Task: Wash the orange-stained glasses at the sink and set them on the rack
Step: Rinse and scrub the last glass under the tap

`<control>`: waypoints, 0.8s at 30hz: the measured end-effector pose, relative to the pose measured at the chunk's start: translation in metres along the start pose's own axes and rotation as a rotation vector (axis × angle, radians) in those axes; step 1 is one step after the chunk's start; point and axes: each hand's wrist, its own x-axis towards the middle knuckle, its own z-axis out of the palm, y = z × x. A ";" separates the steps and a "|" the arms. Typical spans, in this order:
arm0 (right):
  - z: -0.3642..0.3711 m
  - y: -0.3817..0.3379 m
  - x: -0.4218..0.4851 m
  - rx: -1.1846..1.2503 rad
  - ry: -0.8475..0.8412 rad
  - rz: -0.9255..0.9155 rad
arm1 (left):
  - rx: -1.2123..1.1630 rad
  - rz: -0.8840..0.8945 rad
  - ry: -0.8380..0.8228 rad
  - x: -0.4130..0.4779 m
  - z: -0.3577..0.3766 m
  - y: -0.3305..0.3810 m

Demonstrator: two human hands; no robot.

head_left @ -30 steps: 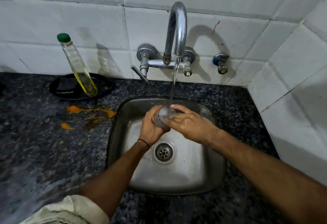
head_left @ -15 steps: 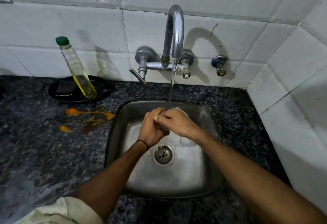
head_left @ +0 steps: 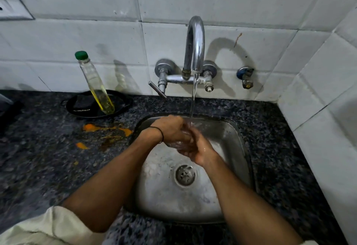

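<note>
Water (head_left: pixel 193 101) is running in a thin stream from the tap (head_left: pixel 195 47) above the sink (head_left: pixel 244 148). In the head view, the only one, it is falling onto the glass (head_left: pixel 178 143), which is sitting between both hands over the back half of the sink, above the drain (head_left: pixel 184 175). The left hand (head_left: pixel 170 128) is gripping the glass from above with curled fingers. The right hand (head_left: pixel 200 151) is cupping it from below, fingers curling round its wall, so both are closing on it. Judging by this, rinsing or rubbing is the step in hand. The glass is looking clear where it is showing, though fingers are hiding most of it. The next move is likely calling for a firm hold on wet, smooth, slippery glass while tipping it out and carrying it to the rack, which is not showing anywhere around the sink. The sink is reading as dull, scuffed steel with rounded corners; the tap is arching in polished chrome. Left of the sink, orange spill (head_left: pixel 92 127) is lying on the speckled dark stone counter (head_left: pixel 38 167). Beyond it a slim clear bottle (head_left: pixel 94 84) with a green cap is standing at a slant in a round black dish (head_left: pixel 119 101).
</note>
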 end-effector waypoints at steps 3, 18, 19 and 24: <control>0.002 -0.013 0.003 -0.181 -0.041 -0.027 | -0.233 -0.003 -0.017 -0.006 0.009 -0.019; 0.034 -0.073 -0.056 -1.787 0.072 -0.655 | -1.215 -0.236 0.442 0.008 -0.016 -0.023; 0.035 -0.075 -0.060 -1.828 0.078 -0.696 | -1.208 -0.249 0.475 0.013 -0.023 -0.021; 0.037 -0.082 -0.068 -1.862 0.073 -0.745 | -0.842 -0.428 0.630 0.027 -0.028 -0.024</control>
